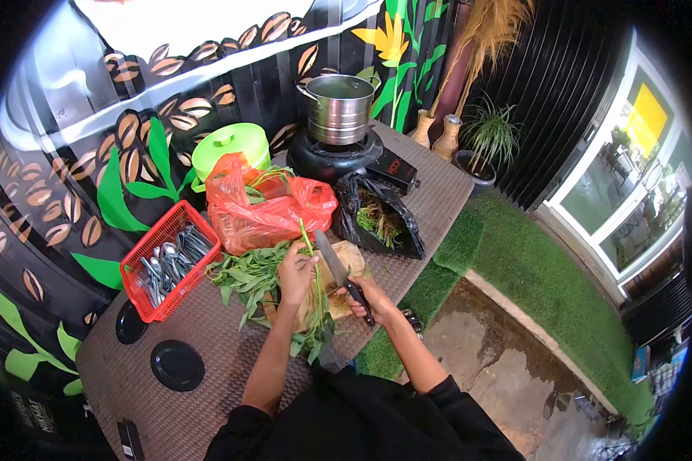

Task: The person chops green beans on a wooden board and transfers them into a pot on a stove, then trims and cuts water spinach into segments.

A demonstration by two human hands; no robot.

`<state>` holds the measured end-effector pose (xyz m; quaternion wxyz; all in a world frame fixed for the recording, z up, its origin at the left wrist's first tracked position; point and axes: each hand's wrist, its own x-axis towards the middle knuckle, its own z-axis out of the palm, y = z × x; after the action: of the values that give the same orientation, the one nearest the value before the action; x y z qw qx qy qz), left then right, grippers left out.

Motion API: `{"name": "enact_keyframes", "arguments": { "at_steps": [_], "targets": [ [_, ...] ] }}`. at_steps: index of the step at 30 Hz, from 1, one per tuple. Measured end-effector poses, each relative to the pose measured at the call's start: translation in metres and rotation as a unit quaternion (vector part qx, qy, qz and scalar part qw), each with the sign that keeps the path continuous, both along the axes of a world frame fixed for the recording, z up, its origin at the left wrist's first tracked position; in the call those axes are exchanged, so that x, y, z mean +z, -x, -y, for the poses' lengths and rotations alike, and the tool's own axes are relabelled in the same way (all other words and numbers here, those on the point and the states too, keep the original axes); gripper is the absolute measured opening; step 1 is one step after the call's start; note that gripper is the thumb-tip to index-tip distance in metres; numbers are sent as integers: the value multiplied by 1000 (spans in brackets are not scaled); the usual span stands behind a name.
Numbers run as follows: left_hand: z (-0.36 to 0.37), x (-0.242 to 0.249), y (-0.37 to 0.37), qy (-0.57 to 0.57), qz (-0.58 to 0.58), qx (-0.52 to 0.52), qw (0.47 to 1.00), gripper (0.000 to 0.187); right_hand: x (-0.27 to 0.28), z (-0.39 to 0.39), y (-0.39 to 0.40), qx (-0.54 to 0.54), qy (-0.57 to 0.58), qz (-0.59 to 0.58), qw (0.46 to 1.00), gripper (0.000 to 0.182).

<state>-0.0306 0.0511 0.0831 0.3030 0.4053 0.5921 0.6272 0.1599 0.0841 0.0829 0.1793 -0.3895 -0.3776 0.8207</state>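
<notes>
- Closest to me is the person's black shirt [346, 422], its sleeves ending above both bare forearms, at the near long edge of the woven-look tabletop [231, 338].
- The left hand [294, 275] pinches a long green stalk [318, 288] between thumb and fingers, holding it up over the wooden chopping board [351, 259], by that same edge.
- The right hand [367, 298] is closed round the black handle of a kitchen knife [333, 257]; its blade slants up over the board, just beside the stalk.
- Loose leafy greens [246, 275] spread on the board's left, toward the middle of the tabletop.
- Behind them slumps a red plastic bag [261, 211] with more stalks at its mouth; a black plastic bag [396, 238] of stems sits open by the right edge.
- Toward the far end, a steel pot [341, 115] stands on a portable stove [392, 170].
- Along the wall-side edge: a lidded lime-green pot [231, 150] and a red basket [150, 313] of cutlery [169, 265].
- Two black plates [177, 365] lie nearer the left end, a little apart.
</notes>
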Motion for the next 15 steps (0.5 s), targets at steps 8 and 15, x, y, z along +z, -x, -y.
{"name": "enact_keyframes", "arguments": {
  "at_steps": [8,15],
  "targets": [
    [-5,-13,1,-2,-15,-8,1000,34,2,23,5,-55,-61,-132,988,32],
    [-12,-28,0,-44,81,-14,996,35,-15,43,14,-60,-185,-28,980,30]
  ]
}}
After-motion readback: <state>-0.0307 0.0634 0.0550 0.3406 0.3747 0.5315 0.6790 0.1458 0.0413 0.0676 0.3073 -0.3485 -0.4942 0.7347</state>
